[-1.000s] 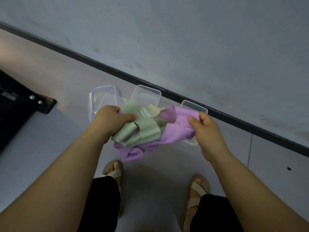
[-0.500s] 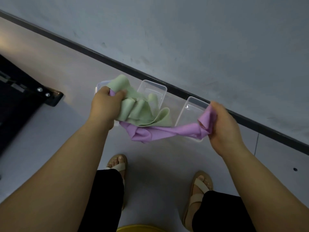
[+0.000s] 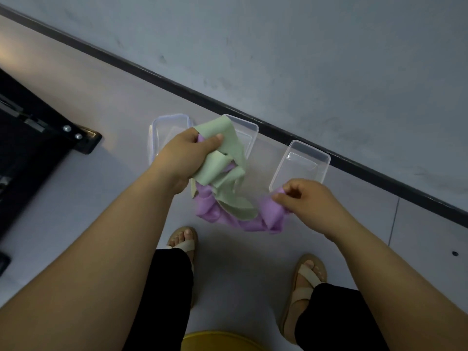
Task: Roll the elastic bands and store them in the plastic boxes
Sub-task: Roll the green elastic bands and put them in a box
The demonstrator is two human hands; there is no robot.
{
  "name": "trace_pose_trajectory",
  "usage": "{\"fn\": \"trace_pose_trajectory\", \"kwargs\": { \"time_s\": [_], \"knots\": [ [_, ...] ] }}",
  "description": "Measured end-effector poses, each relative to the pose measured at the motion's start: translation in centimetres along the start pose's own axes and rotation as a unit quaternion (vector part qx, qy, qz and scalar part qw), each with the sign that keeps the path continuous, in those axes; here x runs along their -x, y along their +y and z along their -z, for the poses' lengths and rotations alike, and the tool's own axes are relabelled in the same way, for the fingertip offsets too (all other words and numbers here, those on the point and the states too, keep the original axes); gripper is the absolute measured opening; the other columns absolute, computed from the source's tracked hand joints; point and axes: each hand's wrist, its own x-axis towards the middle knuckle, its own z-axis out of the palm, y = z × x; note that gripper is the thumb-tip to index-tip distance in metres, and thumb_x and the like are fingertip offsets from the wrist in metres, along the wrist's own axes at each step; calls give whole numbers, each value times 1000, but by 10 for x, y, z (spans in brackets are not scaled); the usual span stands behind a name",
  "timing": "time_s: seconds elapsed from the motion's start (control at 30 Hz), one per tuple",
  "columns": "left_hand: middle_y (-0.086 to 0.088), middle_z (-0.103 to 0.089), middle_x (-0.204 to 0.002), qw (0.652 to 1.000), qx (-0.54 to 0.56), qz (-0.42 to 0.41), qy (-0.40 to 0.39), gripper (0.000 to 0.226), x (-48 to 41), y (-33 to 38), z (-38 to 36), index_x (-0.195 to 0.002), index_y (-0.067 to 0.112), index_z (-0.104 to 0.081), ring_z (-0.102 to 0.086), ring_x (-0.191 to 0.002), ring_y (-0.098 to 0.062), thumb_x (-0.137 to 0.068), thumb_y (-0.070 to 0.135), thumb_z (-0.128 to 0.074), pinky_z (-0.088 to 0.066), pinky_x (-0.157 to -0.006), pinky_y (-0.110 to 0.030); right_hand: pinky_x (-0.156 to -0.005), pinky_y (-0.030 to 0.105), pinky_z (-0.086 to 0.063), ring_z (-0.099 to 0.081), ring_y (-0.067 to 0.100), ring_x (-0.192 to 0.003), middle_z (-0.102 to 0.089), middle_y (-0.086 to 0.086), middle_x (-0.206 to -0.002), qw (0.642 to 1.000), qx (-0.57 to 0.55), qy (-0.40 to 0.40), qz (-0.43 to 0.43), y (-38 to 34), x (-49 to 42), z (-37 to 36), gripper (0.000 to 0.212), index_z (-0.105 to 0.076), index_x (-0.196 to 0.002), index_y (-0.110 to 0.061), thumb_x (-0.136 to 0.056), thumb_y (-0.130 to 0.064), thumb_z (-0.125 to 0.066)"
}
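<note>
- Head view: a green band (image 3: 222, 158) and one end of a purple band (image 3: 250, 221) are gripped in the left hand (image 3: 184, 158), fingers clenched.
- The purple band's other end is pinched by the right hand (image 3: 306, 198); it sags between both hands.
- Three clear boxes (image 3: 301, 162) are seen on the floor (image 3: 114, 160) below, beside the wall (image 3: 304, 46).

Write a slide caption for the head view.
Left hand grips green band and purple band; right hand pinches its end above plastic boxes.

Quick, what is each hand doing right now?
Left hand: closed, gripping the green band and the purple band.
Right hand: closed, pinching the purple band's other end.
</note>
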Motion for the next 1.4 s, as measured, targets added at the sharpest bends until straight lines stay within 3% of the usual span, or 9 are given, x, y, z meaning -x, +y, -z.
{"fn": "trace_pose_trajectory", "kwargs": {
  "time_s": [0.17,0.3,0.4,0.57,0.67,0.77,0.97,1.23,1.4],
  "knots": [
    [-1,-74,-88,990,-20,-10,-140,16,11,6,1,-102,14,-64,-70,-75,-12,-88,20,-60,-57,-68,-23,-75,32,-43,-57,21,-88,-63,12,-107,990,138,-18,-17,5,-5,-4,34,-63,-105,-8,-91,-38,-55],
    [-3,-74,-91,977,-13,-20,-213,29,18,10,-3,-103,14,-63,-70,-80,-14,-78,27,-62,-56,-68,-23,-95,27,-37,-42,14,-122,-32,-1,-144,998,-33,43,-7,4,-9,0,79,-29,-142,-24,-78,-34,-72],
    [-1,-74,-90,963,-33,-34,-265,29,22,11,-5,-100,16,-64,-69,-82,-14,-74,28,-60,-55,-69,-22,-99,24,-28,-24,0,-125,-20,-15,-146,980,-196,-3,26,-6,-8,4,96,-14,-146,-37,-74,-26,-77],
    [-1,-74,-86,954,-42,-46,-292,26,29,14,-6,-97,16,-65,-69,-77,-13,-73,25,-59,-57,-71,-22,-96,21,-41,-40,6,-128,-44,-7,-140,953,-282,-98,45,-7,-11,4,73,-36,-140,-33,-79,-12,-72],
    [1,-73,-80,962,-70,-32,-263,30,29,15,-4,-93,15,-66,-66,-70,-11,-71,33,-60,-55,-65,-19,-88,27,-50,-63,12,-99,-68,3,-106,959,-269,-70,60,-8,-11,6,30,-64,-108,-18,-80,-11,-70],
    [-1,-63,-69,957,-218,-24,-189,47,24,11,3,-76,13,-63,-56,-65,-14,-63,58,-60,-48,-66,-26,-72,22,-53,-64,11,-79,-69,1,-88,951,-301,-63,37,-8,-10,14,11,-66,-91,-16,-82,-10,-65],
    [6,-65,-62,931,-313,12,-187,47,21,9,12,-60,18,-61,-57,-58,-8,-62,65,-58,-45,-64,-23,-68,24,-51,-64,10,-74,-70,-2,-86,947,-313,-73,15,-4,-6,36,31,-67,-93,-15,-67,-33,-66],
    [1,-69,-68,940,-237,57,-238,13,20,8,13,-64,19,-71,-62,-62,-10,-66,31,-74,-51,-62,-21,-76,31,-52,-61,14,-78,-65,1,-87,959,-281,31,-29,-3,-8,36,8,-69,-89,-25,-81,-25,-69],
    [-4,-71,-72,973,-130,91,-169,15,14,7,19,-75,8,-72,-64,-65,-15,-71,23,-73,-54,-64,-23,-68,-2,-41,-53,-23,-83,-54,-34,-98,987,-140,-34,72,-8,-2,40,33,-62,-107,-44,-78,-31,-70]
  ]
}}
